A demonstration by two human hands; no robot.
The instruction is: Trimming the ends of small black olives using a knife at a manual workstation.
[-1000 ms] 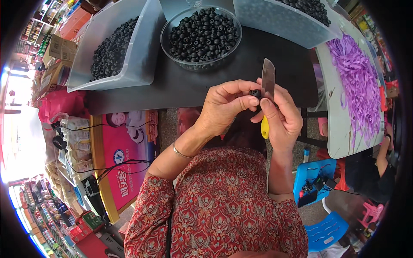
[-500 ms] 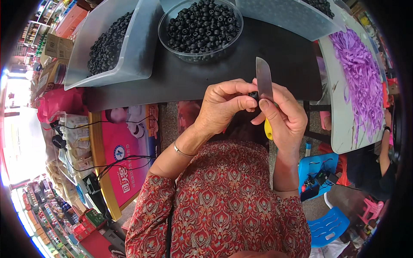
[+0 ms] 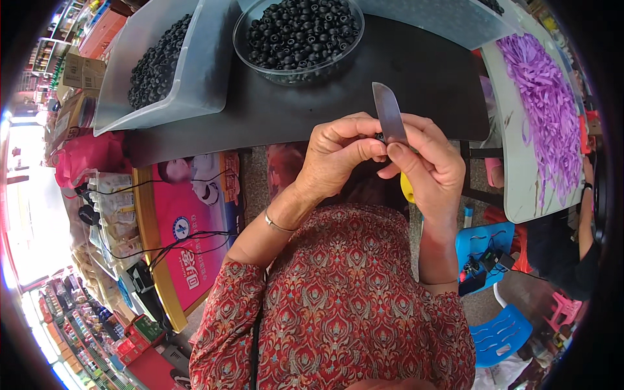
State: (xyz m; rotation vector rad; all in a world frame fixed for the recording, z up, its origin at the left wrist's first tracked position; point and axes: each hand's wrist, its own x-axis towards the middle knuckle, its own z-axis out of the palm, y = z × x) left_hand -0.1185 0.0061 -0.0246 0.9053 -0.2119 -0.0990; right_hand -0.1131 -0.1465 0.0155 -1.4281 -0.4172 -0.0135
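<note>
Right side: pale table [image 3: 522,195] with loose pile of purple strips [image 3: 546,107], another person's dark clothing [image 3: 549,250] just past its lower corner. Below that: blue seat [image 3: 467,244] carrying dark gadgets [image 3: 495,260], second blue seat [image 3: 499,333], pink stool [image 3: 564,308] nearby. Left side: cardboard boxes [image 3: 84,73], pink bag [image 3: 90,159] below, pink poster panel [image 3: 195,211] with dark cables [image 3: 185,243] across. Lower left: shelves of small goods [image 3: 81,328], possibly packaged groceries, too blurred to be sure.
</note>
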